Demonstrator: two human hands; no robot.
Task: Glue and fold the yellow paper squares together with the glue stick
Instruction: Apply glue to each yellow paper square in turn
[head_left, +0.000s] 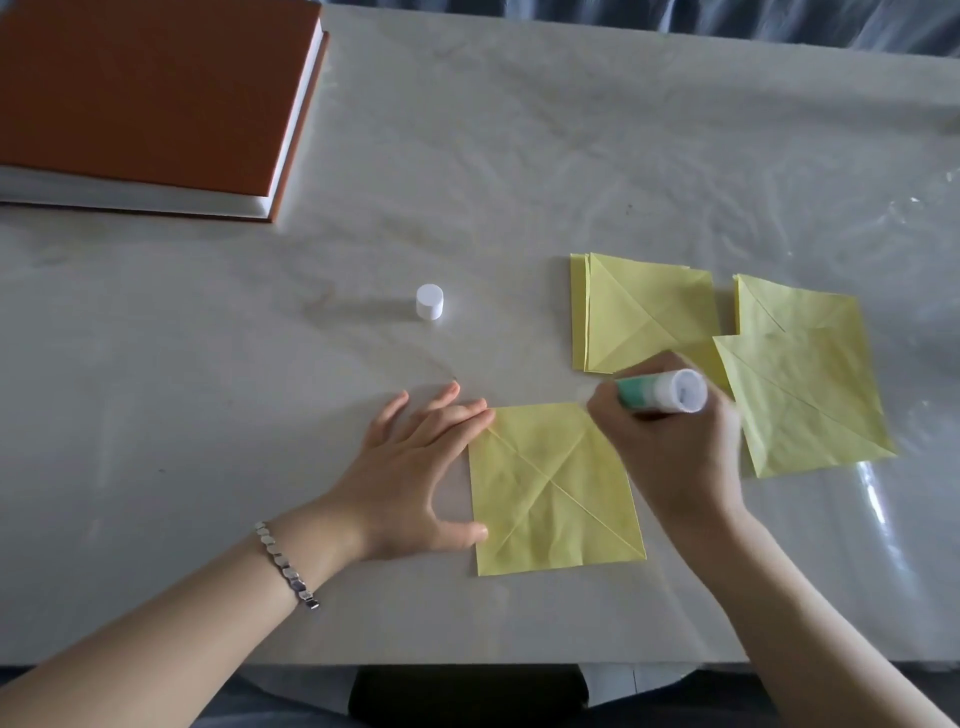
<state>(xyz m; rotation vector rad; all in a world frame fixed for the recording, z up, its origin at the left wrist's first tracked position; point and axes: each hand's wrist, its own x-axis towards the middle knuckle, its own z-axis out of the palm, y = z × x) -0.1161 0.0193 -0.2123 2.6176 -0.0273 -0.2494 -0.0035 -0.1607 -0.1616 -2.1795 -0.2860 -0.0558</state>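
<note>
A creased yellow paper square (550, 493) lies flat near the table's front edge. My left hand (415, 467) rests on its left edge, fingers spread straight, fingertip and thumb touching the paper. My right hand (675, 447) grips an uncapped green-and-white glue stick (662, 392), its tip pointing down-left at the square's top right corner; the tip itself is hidden by my fingers. A stack of yellow squares (644, 312) lies behind. Two more overlapping yellow squares (800, 395) lie to the right.
The white glue cap (429, 301) stands upright left of the stack. A thick orange book (150, 98) lies at the far left corner. The pale table (260, 364) is covered in glossy plastic film.
</note>
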